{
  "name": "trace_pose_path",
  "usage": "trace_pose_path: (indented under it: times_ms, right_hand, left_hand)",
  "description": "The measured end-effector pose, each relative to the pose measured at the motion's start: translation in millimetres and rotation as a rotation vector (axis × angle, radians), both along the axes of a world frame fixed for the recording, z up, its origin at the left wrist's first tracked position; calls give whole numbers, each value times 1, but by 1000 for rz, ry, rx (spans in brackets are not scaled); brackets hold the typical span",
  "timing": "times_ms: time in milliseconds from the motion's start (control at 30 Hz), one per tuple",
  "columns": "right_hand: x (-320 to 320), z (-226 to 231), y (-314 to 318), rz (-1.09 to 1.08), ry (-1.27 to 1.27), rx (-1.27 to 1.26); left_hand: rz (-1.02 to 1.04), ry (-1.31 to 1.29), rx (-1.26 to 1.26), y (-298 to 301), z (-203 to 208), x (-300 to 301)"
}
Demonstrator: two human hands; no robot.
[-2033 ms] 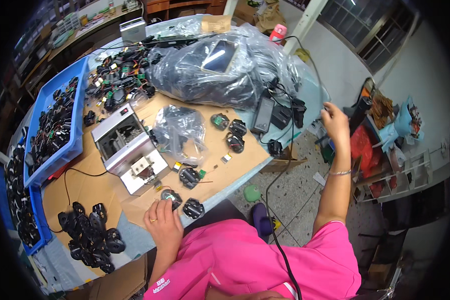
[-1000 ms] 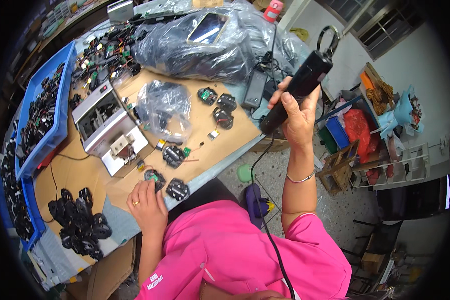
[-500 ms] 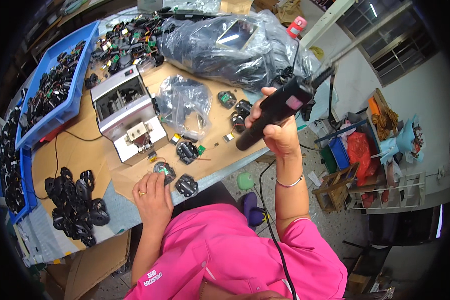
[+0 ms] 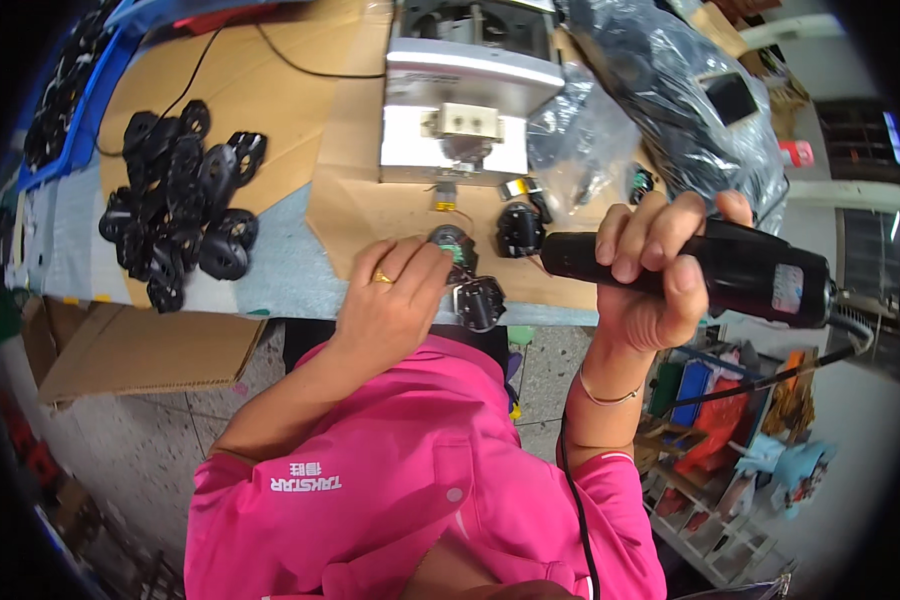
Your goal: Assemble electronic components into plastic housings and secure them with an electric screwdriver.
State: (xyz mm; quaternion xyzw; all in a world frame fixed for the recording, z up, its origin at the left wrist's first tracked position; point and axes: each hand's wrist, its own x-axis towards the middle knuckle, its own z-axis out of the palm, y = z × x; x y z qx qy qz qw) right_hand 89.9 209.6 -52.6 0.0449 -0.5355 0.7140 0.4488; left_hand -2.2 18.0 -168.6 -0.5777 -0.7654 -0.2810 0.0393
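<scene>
My left hand (image 4: pixel 395 300) rests at the table's front edge, its fingers on a small round black housing with a green circuit board (image 4: pixel 453 247), whose near side they cover. Touching or very close to that housing is another black housing (image 4: pixel 481 304). A third black housing (image 4: pixel 519 230) sits farther right on the brown cardboard. Above the table's right part, my right hand (image 4: pixel 660 265) is wrapped around a black electric screwdriver (image 4: pixel 760 272). The tool lies nearly level, narrower end to the left, with a cord leaving its right end. I cannot make out its bit.
Behind the left hand stands a grey-and-white metal machine (image 4: pixel 470 80). Black plastic shells (image 4: pixel 185 190) are piled at the left, beside a blue tray (image 4: pixel 90 120). Clear plastic bags (image 4: pixel 580 150) and a large bagged bundle (image 4: pixel 670 100) lie at the right. A cable (image 4: pixel 310 72) crosses the cardboard.
The view has swung left and closer to the table. The screwdriver has come down and turned from upright-slanted to nearly level. My left hand remains at the same housing.
</scene>
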Motion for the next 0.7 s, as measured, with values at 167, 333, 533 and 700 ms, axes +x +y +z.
trace_pose_path:
  times_ms: [167, 333, 533, 700]
  right_hand:
    - [-37, 1, -7, -65, 81, 159]
    - [-64, 0, -6, -36, 82, 132]
    - [-83, -7, -8, -66, 45, 147]
    - [-88, -6, -9, -73, 37, 171]
  left_hand:
    - [19, 30, 31, -2, 4, -4]
    - [46, -22, 25, -4, 1, -4]
    - [38, 14, 37, -3, -1, -7]
    - [39, 17, 48, -4, -2, -7]
